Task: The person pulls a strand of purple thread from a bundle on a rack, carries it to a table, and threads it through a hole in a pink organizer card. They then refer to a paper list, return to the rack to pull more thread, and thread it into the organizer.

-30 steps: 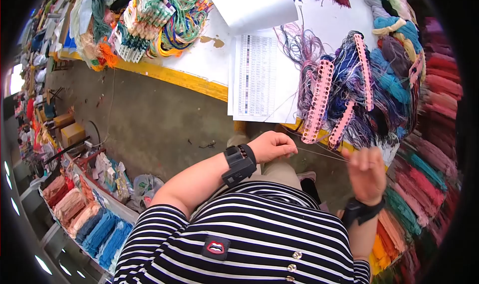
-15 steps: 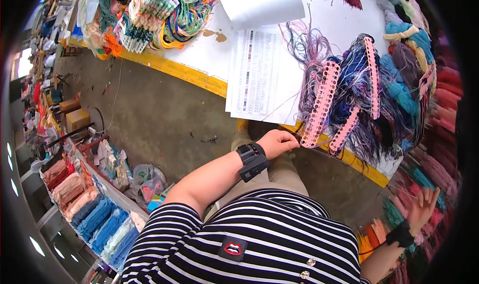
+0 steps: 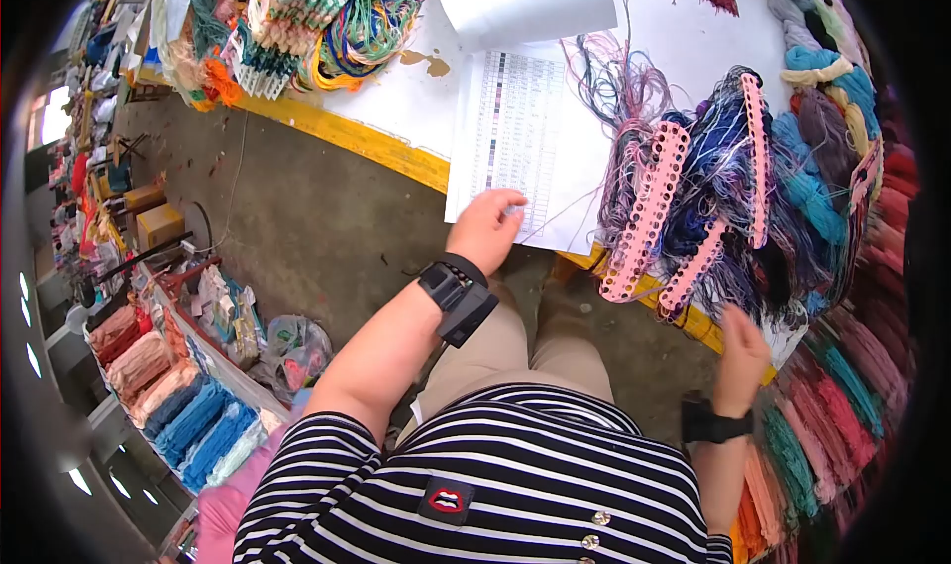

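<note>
Our left hand [image 3: 485, 232] is half curled over the lower edge of a printed sheet [image 3: 515, 138], its thumb and forefinger tips close together; we cannot tell whether they pinch a strand. A fine thread [image 3: 565, 213] slants over the paper beside them toward the bundles. Our right hand [image 3: 743, 361] is raised near the table's right front corner, its fingers drawn narrowly together and pointing up, and whether they grip any thread is too blurred to tell.

Between and beyond our hands, three pink perforated strips, long and flat with rows of round holes, lie on the table: the wide strip [image 3: 649, 212] slants at the left, the short strip [image 3: 696, 264] sits beside its lower half, and the narrow strip [image 3: 758, 158] stretches farther right. Around them spread loose, glossy tangles of navy and violet thread [image 3: 713, 168], with a wispy mauve bundle [image 3: 634, 99] fanning toward the far side. Thick turquoise skeins [image 3: 812, 183] coil to the right.

Past our left hand, the smooth white tabletop [image 3: 396, 99] ends in a scuffed yellow edge [image 3: 347, 146]. A blank, curling sheet [image 3: 535, 7] overlaps the printed one's top, and a looped multicoloured thread pile [image 3: 371, 34] lies farther left. Below, fluffy blue hanks [image 3: 198, 425] fill a bin near a crinkled clear plastic bag [image 3: 297, 346].
</note>
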{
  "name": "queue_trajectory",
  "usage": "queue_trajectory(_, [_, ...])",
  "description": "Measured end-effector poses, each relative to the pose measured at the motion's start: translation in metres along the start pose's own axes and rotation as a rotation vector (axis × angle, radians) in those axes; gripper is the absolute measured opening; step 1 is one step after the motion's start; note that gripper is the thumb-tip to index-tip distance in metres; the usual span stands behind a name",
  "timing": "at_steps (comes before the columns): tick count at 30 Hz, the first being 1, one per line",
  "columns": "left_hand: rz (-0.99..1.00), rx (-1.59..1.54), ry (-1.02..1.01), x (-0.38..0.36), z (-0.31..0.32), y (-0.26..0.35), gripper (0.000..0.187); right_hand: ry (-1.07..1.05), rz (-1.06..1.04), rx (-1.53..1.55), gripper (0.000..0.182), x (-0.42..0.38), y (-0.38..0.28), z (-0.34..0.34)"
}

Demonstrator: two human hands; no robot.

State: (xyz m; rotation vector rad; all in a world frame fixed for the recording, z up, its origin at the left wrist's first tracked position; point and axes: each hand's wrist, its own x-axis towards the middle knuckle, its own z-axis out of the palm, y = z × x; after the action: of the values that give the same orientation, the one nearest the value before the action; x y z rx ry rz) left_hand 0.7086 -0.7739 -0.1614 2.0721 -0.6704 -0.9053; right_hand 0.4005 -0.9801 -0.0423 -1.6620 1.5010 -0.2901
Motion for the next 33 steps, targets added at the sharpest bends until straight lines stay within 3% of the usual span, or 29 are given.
queue_trajectory(3, [0.176, 0.275, 0.084, 0.015, -0.017, -0.008, 0.022, -0.220, -0.136, -0.039, 0.018, -0.008, -0.007, 0.059])
queue_trajectory(6, [0.220, 0.395, 0.073, 0.024, -0.019, -0.006, 0.023, -0.371, -0.059, -0.070, 0.017, -0.006, -0.017, 0.087])
queue_trajectory(16, [0.261, 0.411, 0.039, 0.018, -0.015, -0.007, 0.020, -0.334, 0.007, 0.070, 0.017, 0.004, -0.017, 0.122])
queue_trajectory(25, [0.204, 0.411, 0.030, 0.018, -0.013, -0.005, 0.020, -0.366, 0.078, 0.092, 0.020, 0.002, 0.001, 0.111])
queue_trajectory(33, [0.182, 0.439, 0.044, 0.020, -0.008, -0.003, 0.021, -0.260, 0.013, 0.127, 0.020, -0.001, 0.015, 0.100])
